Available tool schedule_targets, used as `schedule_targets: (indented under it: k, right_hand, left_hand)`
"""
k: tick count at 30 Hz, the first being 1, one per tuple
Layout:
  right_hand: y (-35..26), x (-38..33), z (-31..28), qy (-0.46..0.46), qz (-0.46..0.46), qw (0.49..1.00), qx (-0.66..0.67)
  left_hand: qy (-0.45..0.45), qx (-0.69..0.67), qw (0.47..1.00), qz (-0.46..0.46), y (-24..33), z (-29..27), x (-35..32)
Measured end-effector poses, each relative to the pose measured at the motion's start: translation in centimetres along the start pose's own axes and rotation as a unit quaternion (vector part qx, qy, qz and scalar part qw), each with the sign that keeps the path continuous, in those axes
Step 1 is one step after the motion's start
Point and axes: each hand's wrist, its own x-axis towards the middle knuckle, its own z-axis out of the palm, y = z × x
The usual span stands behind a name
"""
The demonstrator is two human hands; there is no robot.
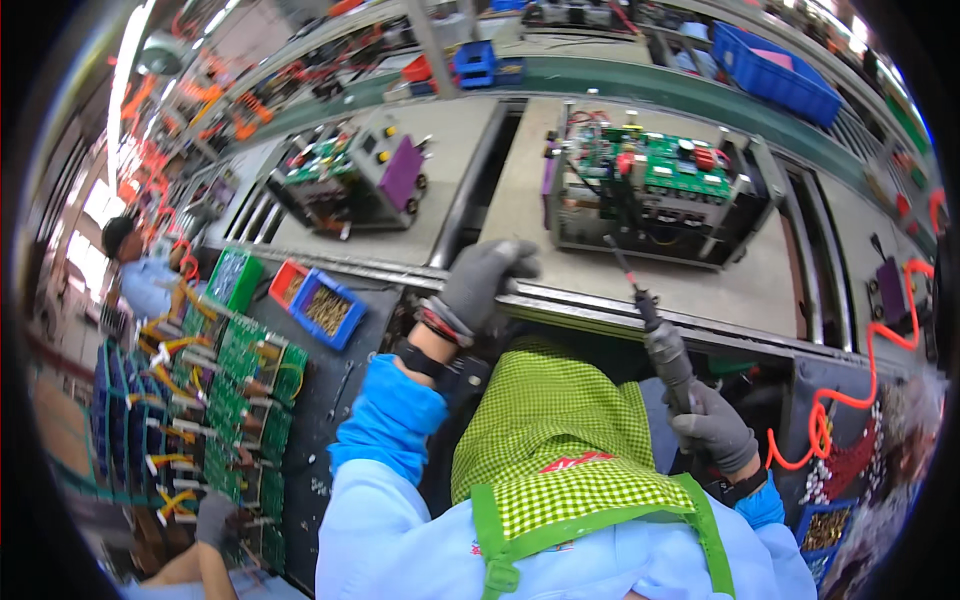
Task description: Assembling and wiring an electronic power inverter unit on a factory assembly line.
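Two gloved hands of mine are in view, both in grey work gloves. My right hand (712,430), down at about four o'clock from the middle of the view, is clamped around the grip of a powered screwdriver (660,345); its thin bit slants up toward eleven o'clock and its tip lies over the near edge of the open machine chassis (655,200), though I cannot tell whether it touches anything. An orange coiled cable (850,400) loops away at three o'clock from that hand. My left hand (480,285), just left of centre, rests with its fingers curled over the metal rail (560,305) at the near edge of the conveyor, holding nothing that I can see. The chassis sits at one o'clock from the left hand, on a grey pallet, with a green circuit board (685,170) on top. A second unit with a purple panel (365,175) stands at eleven o'clock on the neighbouring pallet. At nine o'clock from my left hand a blue bin of small brass parts (325,308) sits on the dark bench, beside a red tray (287,282). Rows of green boards with yellow wires (225,400) stand racked at eight o'clock. My green checked apron (550,430) fills the lower centre.
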Motion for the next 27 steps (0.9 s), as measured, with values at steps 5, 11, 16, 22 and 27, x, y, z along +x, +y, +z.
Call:
schedule_targets:
  k: [5, 11, 16, 22, 27]
  right_hand:
    - [0.9, -1.3, 0.4, 0.011, -0.012, 1.0, -0.009]
    - [1.7, -2.8, -1.0, 0.038, 0.03, 0.999, -0.012]
    - [2.6, -3.0, -1.6, 0.089, 0.012, 0.993, -0.081]
    - [2.8, -3.0, -1.7, 0.13, -0.007, 0.98, -0.149]
    - [3.5, -3.2, -1.0, 0.039, 0.078, 0.993, 0.086]
  left_hand:
    - [-0.111, -0.377, 0.913, -0.111, -0.4, 10.4, 3.6]
    - [-0.189, -0.592, 0.772, -0.135, -1.9, 15.8, 4.2]
    - [-0.152, -0.537, 0.816, -0.15, -2.8, 16.7, 4.9]
    - [-0.118, -0.404, 0.898, -0.125, -3.8, 17.3, 5.1]
    - [-0.109, -0.207, 0.97, -0.072, -5.0, 18.2, 5.7]
